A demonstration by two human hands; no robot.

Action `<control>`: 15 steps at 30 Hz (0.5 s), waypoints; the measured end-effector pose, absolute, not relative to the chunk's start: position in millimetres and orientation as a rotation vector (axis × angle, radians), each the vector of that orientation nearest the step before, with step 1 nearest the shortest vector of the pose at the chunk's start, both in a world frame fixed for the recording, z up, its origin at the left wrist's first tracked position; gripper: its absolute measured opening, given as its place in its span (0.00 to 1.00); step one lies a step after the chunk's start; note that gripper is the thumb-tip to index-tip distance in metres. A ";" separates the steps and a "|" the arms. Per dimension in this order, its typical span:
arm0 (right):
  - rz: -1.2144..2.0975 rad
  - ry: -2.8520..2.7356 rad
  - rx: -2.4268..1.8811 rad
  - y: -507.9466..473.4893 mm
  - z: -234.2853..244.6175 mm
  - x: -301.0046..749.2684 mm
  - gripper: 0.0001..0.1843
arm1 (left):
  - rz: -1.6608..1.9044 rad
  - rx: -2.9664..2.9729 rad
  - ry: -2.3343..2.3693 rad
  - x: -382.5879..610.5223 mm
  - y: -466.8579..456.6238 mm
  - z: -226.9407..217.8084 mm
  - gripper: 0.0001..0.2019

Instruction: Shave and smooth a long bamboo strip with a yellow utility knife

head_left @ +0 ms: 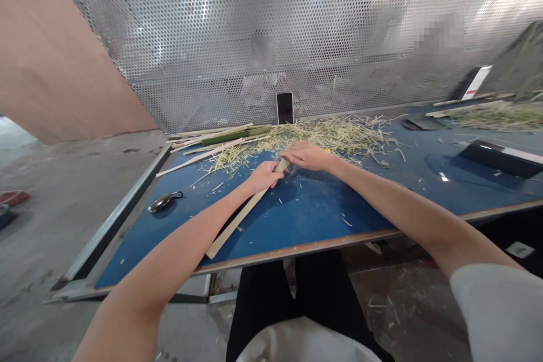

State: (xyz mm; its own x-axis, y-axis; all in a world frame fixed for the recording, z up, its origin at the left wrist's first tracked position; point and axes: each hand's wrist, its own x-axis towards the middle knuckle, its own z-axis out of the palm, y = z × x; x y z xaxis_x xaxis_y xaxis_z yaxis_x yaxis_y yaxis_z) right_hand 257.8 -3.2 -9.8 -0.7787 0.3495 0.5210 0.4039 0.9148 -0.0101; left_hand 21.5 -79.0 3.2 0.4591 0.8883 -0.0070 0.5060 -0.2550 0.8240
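A long pale bamboo strip (240, 222) runs slantwise over the blue table from near its front edge up to my hands. My left hand (266, 175) is closed round the strip close to its far end, thumb and fingers gripping it. My right hand (307, 156) is at that far end, its fingers curled and touching the strip; whatever is inside them is hidden. A small yellow spot shows just behind this hand. Beyond both hands lies a heap of thin bamboo shavings (352, 134).
Several bamboo strips and a green bamboo piece (233, 136) lie at the back left. A phone (285, 108) leans on the perforated metal screen (237, 39). On the left is a dark oval object with a loop (161, 203); on the right, a black box-like object (500, 158).
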 end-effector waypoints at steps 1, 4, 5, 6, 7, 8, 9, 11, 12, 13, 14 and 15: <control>-0.148 -2.525 -0.594 -0.9 -10.2 260.2 0.25 | 0.605 1.890 1.175 21.5 -78.8 3.0 0.13; -0.199 -2.476 -0.720 -1.3 -12.4 259.4 0.25 | 0.605 1.850 1.182 21.4 -78.7 3.4 0.12; -0.207 -2.473 -0.721 -4.5 -12.9 255.9 0.24 | 0.610 1.848 1.175 21.2 -78.7 3.6 0.11; -0.209 -2.481 -0.699 -8.6 -13.2 251.2 0.24 | 0.619 1.851 1.169 20.9 -78.6 3.8 0.10; -0.207 -2.498 -0.660 -13.1 -13.2 246.2 0.24 | 0.630 1.858 1.168 20.5 -78.5 3.9 0.08; -0.202 -2.518 -0.617 -17.2 -12.8 241.5 0.24 | 0.640 1.865 1.173 20.2 -78.2 3.9 0.05; -0.193 -2.537 -0.581 -20.2 -12.2 238.1 0.24 | 0.646 1.869 1.181 19.8 -77.9 3.8 0.04; -0.164 -2.555 -0.562 -20.6 -10.8 236.9 0.25 | 0.648 1.864 1.196 19.5 -77.1 3.4 0.04; -0.147 -2.551 -0.588 -18.0 -10.4 239.4 0.25 | 0.646 1.858 1.199 19.6 -76.8 3.3 0.06; -0.129 -2.535 -0.634 -14.0 -10.3 243.3 0.25 | 0.642 1.851 1.201 19.7 -76.6 3.1 0.08; -0.116 -2.513 -0.692 -9.3 -10.7 248.1 0.25 | 0.636 1.849 1.202 19.9 -76.6 3.1 0.11; -0.110 -2.489 -0.749 -4.7 -11.3 252.6 0.25 | 0.631 1.850 1.204 20.1 -76.7 3.3 0.12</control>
